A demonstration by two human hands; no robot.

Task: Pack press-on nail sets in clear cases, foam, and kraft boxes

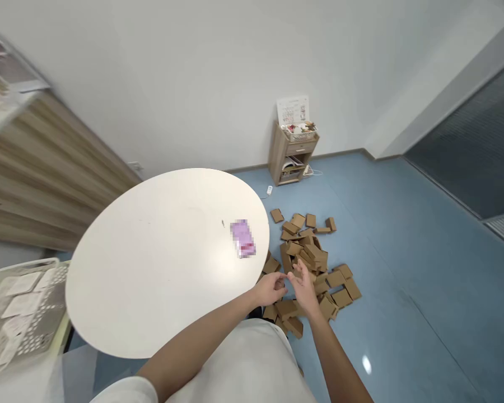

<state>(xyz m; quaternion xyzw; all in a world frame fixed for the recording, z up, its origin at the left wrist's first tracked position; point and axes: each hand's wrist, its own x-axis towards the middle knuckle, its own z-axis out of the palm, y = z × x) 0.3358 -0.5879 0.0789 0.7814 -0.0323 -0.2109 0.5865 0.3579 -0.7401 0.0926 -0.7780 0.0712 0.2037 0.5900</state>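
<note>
My left hand (pixel 270 289) is in front of my body by the right edge of the white oval table (pixel 159 257). Its fingers are loosely bent, with a gap between thumb and forefinger and nothing visible between them. Close by on the right, my right hand (pixel 304 289) is raised with fingers apart and appears to hold nothing. The fingertips of both hands nearly meet. Behind and below them, a pile of small brown cardboard boxes (pixel 313 254) lies on the floor. A blurred-out purple rectangular item (pixel 243 238) rests on the tabletop near its right edge.
A tiny object (pixel 223 223) lies on the table. Against the wall stands a small wooden cabinet (pixel 279 154) with a filled basket (pixel 302 135) on top. A white power strip (pixel 269 190) is on the blue floor (pixel 403 268). At left are a perforated basket (pixel 42 336) and wooden cabinet (pixel 46 168).
</note>
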